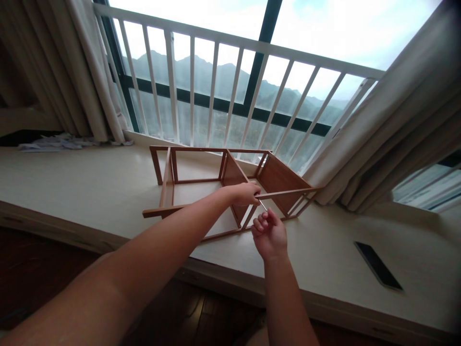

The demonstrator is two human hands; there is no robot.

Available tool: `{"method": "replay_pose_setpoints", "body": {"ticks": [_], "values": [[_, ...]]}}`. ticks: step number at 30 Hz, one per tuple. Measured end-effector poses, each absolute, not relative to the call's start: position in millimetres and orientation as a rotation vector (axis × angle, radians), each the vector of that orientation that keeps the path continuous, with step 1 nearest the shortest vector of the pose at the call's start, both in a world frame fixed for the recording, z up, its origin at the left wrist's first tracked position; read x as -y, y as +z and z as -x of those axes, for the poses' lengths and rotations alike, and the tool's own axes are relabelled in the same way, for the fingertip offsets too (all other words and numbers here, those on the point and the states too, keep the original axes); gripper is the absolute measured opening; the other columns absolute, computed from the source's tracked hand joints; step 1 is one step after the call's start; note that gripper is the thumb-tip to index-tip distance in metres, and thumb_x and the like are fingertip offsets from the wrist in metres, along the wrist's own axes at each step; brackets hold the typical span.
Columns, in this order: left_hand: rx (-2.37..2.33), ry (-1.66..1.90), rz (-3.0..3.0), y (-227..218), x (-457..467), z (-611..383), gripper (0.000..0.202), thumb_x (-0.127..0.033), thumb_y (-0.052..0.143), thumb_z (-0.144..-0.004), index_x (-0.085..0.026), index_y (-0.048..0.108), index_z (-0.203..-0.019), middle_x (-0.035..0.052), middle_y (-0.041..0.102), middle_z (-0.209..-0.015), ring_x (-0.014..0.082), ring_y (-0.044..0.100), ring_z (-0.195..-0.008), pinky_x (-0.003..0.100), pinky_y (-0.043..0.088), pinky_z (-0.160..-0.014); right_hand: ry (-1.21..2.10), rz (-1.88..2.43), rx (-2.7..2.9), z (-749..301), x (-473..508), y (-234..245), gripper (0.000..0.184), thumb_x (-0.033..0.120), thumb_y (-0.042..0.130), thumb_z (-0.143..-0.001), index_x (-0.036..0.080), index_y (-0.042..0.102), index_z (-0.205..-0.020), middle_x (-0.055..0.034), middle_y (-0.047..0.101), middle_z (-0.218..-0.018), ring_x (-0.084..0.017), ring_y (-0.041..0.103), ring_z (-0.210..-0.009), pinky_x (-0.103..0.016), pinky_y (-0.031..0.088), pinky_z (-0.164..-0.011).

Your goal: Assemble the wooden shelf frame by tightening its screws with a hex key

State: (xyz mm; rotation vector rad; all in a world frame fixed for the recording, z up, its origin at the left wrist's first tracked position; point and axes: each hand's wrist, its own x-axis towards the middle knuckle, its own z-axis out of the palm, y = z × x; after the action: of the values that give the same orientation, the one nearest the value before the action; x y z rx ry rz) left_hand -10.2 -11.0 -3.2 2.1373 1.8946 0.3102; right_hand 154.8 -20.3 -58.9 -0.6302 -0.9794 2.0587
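A brown wooden shelf frame [201, 180] lies on its side on a pale window ledge [90, 187]. My left hand [245, 193] is closed around the frame's front rail near its middle upright. My right hand [269, 233] is just below it, fingers curled around a thin metal tool [263, 205], perhaps a hex key, whose tip points at the rail beside my left hand.
A white railing [230, 91] and window stand behind the frame, with curtains [389, 125] at both sides. A dark phone [378, 265] lies flat on the ledge to the right. Crumpled paper or plastic [61, 142] sits at the far left. Dark wooden floor lies below the ledge.
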Motion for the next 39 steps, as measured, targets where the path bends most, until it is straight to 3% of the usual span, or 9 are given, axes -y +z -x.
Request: {"method": "replay_pose_setpoints", "body": {"ticks": [6,12,18,39], "values": [[-1.878,0.315,-2.147,-4.8,9.2,10.8,0.024,-0.039,0.057,-0.081,-0.017,0.056,-0.089,0.0045,0.051,-0.104,0.0168,0.055,-0.088,0.027,0.045,-0.083,1.86,0.669,0.998,-154.3,22.7,-64.3,0.035,0.04,0.057,-0.082,0.02,0.042,-0.059,0.0059,0.042,-0.046,-0.009,0.04,-0.041,-0.023,0.03,-0.04],[-1.886,0.337,-2.133,-7.2,8.1,11.8,0.025,-0.042,0.057,-0.082,-0.018,0.055,-0.089,0.0038,0.051,-0.104,0.0168,0.055,-0.089,0.026,0.045,-0.081,1.264,0.87,1.528,-161.8,16.1,-73.2,0.045,0.049,0.048,-0.091,0.019,0.046,-0.056,0.0034,0.049,-0.045,-0.009,0.042,-0.039,-0.024,0.033,-0.043],[-1.872,0.335,-2.138,-7.5,7.1,12.6,0.026,-0.042,0.057,-0.081,-0.018,0.055,-0.09,0.0043,0.051,-0.104,0.0178,0.055,-0.09,0.028,0.045,-0.083,0.878,0.92,1.905,-171.2,9.0,-74.0,0.045,0.049,0.04,-0.095,0.02,0.048,-0.062,0.0031,0.051,-0.049,-0.01,0.042,-0.043,-0.025,0.031,-0.049],[-1.889,0.297,-2.142,-4.9,8.9,10.3,0.023,-0.039,0.057,-0.081,-0.018,0.056,-0.091,0.0043,0.051,-0.104,0.0177,0.054,-0.091,0.028,0.045,-0.084,0.569,0.923,2.115,-172.1,10.6,-58.5,0.04,0.042,0.039,-0.096,0.021,0.043,-0.062,0.0019,0.048,-0.054,-0.013,0.045,-0.053,-0.028,0.029,-0.057]]}}
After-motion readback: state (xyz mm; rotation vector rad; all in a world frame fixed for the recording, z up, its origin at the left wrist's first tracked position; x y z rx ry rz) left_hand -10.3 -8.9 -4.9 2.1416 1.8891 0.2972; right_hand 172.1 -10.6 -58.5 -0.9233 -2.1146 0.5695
